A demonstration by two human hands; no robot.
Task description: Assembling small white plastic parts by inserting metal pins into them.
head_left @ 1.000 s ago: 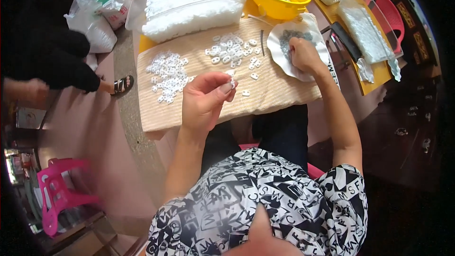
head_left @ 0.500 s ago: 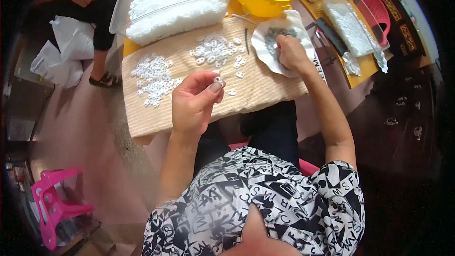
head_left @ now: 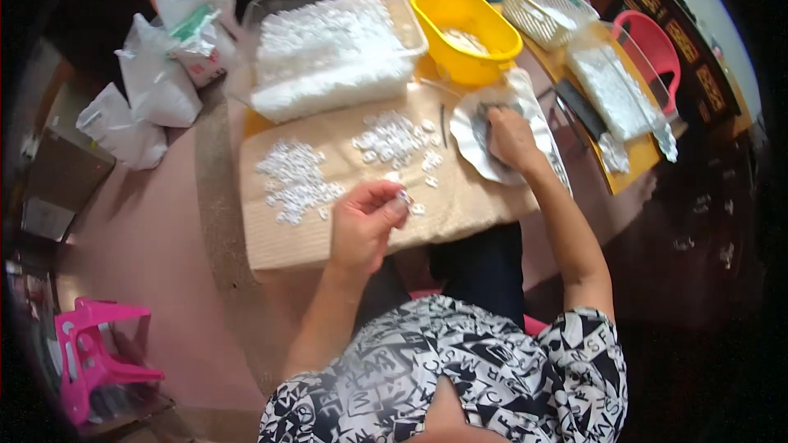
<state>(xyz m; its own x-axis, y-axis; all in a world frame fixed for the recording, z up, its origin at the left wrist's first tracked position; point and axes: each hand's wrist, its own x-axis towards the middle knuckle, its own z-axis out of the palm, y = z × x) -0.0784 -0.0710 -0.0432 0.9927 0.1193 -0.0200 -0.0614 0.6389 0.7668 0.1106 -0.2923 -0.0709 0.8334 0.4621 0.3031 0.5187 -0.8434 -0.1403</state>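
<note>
At the tip of the left grip (head_left: 364, 226) sits a white piece (head_left: 404, 196).

On the cloth (head_left: 460, 217), one pile of small pieces (head_left: 295, 180) lies left and a second pile (head_left: 390, 138) lies in the middle. A holder (head_left: 469, 148) sits right. On the far side is a tub (head_left: 408, 10), with a basin (head_left: 466, 67) to its right. A stool (head_left: 94, 354) stands near left.

Pink stool (head_left: 119, 372) on floor (head_left: 168, 279), white plastic bags (head_left: 156, 82), white perforated basket (head_left: 532, 20)
</note>
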